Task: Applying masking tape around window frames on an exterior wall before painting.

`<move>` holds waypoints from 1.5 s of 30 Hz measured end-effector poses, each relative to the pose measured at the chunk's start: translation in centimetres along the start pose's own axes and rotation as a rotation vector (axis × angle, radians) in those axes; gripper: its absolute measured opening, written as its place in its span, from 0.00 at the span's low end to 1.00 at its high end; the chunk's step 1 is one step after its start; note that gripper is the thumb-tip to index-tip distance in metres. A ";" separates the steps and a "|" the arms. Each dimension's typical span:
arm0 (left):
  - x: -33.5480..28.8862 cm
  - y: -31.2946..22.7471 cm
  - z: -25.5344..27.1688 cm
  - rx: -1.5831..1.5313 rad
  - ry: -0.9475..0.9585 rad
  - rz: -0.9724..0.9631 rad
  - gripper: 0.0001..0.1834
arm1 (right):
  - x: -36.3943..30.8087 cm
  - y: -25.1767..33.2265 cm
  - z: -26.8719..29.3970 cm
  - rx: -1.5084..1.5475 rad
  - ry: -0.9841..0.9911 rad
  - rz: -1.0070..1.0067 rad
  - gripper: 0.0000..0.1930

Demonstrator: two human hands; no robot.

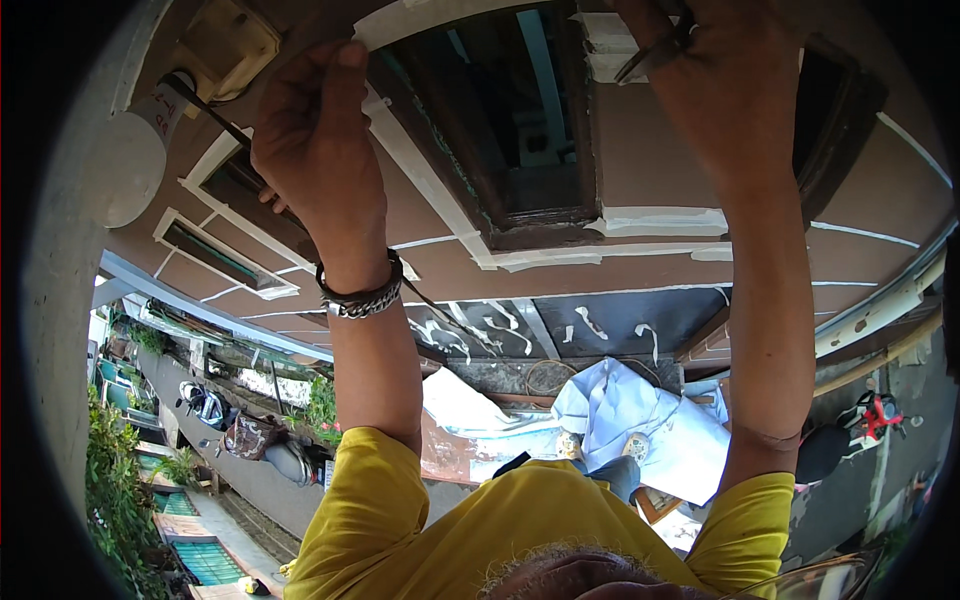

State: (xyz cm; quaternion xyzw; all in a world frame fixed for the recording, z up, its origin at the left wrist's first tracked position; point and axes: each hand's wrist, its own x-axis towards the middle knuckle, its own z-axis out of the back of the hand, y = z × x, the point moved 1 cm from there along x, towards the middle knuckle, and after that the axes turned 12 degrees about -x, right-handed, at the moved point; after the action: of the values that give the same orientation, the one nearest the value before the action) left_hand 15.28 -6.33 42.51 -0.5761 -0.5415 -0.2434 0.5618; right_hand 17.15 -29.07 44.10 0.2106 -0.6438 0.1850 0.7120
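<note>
Both my arms reach up to a brown wall with a dark-framed window (540, 200). My left hand (325, 150) is closed in a pinch, thumb uppermost, beside the window's upper left corner. At its thumb tip starts a pale strip of masking tape (415, 22) that runs along the frame's top. A dark cable (222, 122) passes behind this hand. My right hand (730, 90), cut off by the upper edge, is closed round a thin dark tool (645, 62) with a narrow tip; its kind is not clear. Pale tape (660, 220) also borders the window below.
A white round lamp (125, 170) hangs at the left. Far below, white sheeting (640, 410) lies round my feet. Torn pale strips (590, 322) cling to the grey lower wall. A motorbike (285, 455) stands left, a red one (875, 415) right.
</note>
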 end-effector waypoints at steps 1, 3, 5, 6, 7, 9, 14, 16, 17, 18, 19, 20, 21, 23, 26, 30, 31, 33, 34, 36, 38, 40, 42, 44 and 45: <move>0.1 0.1 0.1 -0.002 -0.005 -0.014 0.10 | 0.1 0.0 -0.5 0.012 -0.077 0.066 0.06; 0.5 0.3 0.4 0.018 -0.013 -0.021 0.10 | 0.3 0.4 -0.7 0.026 -0.160 0.132 0.07; 0.4 0.5 0.6 0.033 -0.019 -0.021 0.11 | 0.2 1.0 -0.7 0.053 -0.200 0.161 0.06; 0.4 0.4 0.6 0.027 -0.019 -0.036 0.10 | 0.3 1.0 -0.6 0.052 -0.201 0.160 0.06; 0.2 0.4 0.6 0.021 -0.021 -0.048 0.10 | 0.3 0.9 -0.5 0.014 -0.150 0.128 0.06; -0.2 0.1 0.3 0.015 -0.019 -0.034 0.10 | 0.1 0.8 -0.2 -0.023 -0.098 0.094 0.06; -4.2 -0.6 0.6 -0.042 -0.009 0.083 0.10 | -4.3 -0.2 1.4 0.107 0.015 -0.072 0.06; -7.7 -0.4 2.0 -0.121 0.051 0.280 0.07 | -7.5 0.5 2.6 0.165 0.058 -0.163 0.06; -9.6 -0.4 2.8 -0.115 0.059 0.351 0.06 | -9.2 1.1 2.9 0.231 0.100 -0.258 0.06; -11.6 -0.1 3.3 -0.123 0.072 0.428 0.06 | -11.4 1.3 3.0 0.300 0.150 -0.365 0.06; -13.8 0.6 3.8 -0.130 0.067 0.534 0.05 | -14.2 1.5 2.6 0.370 0.200 -0.472 0.06; -15.7 1.0 4.4 -0.137 0.061 0.633 0.05 | -16.7 1.6 2.6 0.382 0.276 -0.554 0.05; -17.4 1.5 5.2 -0.163 0.078 0.707 0.04 | -18.7 1.9 2.8 0.367 0.357 -0.639 0.05; -20.5 3.2 6.1 -0.223 0.101 0.840 0.04 | -23.2 1.9 2.7 0.392 0.459 -0.783 0.05; -23.2 4.5 7.3 -0.192 0.108 0.946 0.06 | -28.2 2.1 1.9 0.385 0.423 -0.824 0.07; -25.0 5.4 8.6 -0.105 0.136 0.934 0.07 | -30.3 3.2 1.8 0.380 0.451 -0.953 0.08; -25.0 5.3 8.7 -0.083 0.130 0.921 0.07 | -30.4 3.5 1.9 0.406 0.460 -1.013 0.09; -25.2 5.4 8.6 -0.072 0.120 0.877 0.06 | -30.8 3.5 1.9 0.403 0.455 -1.016 0.09; -25.0 5.4 8.7 -0.036 0.142 0.855 0.05 | -31.1 3.5 1.7 0.378 0.452 -0.961 0.10; -24.8 5.5 8.4 -0.024 0.129 0.842 0.05 | -30.8 3.4 1.5 0.355 0.415 -0.922 0.09; -24.7 6.3 8.5 -0.060 0.121 0.825 0.06 | -30.8 3.6 0.9 0.385 0.382 -0.843 0.07; -24.4 6.5 8.6 -0.019 0.123 0.768 0.06 | -30.3 3.8 0.5 0.407 0.371 -0.848 0.06; -24.0 6.5 8.6 -0.011 0.134 0.755 0.06 | -29.3 4.2 0.3 0.445 0.303 -0.893 0.05; -23.6 6.0 8.1 -0.053 0.090 0.774 0.06 | -29.0 4.1 0.7 0.462 0.358 -0.864 0.04; -23.4 5.8 8.1 -0.042 0.089 0.770 0.07 | -28.6 3.9 1.0 0.428 0.357 -0.837 0.05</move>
State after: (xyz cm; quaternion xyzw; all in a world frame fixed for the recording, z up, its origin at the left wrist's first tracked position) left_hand 10.93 -5.92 17.41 -0.7374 -0.2558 -0.0504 0.6231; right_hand 11.33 -26.09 15.92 0.5573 -0.3201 0.0446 0.7649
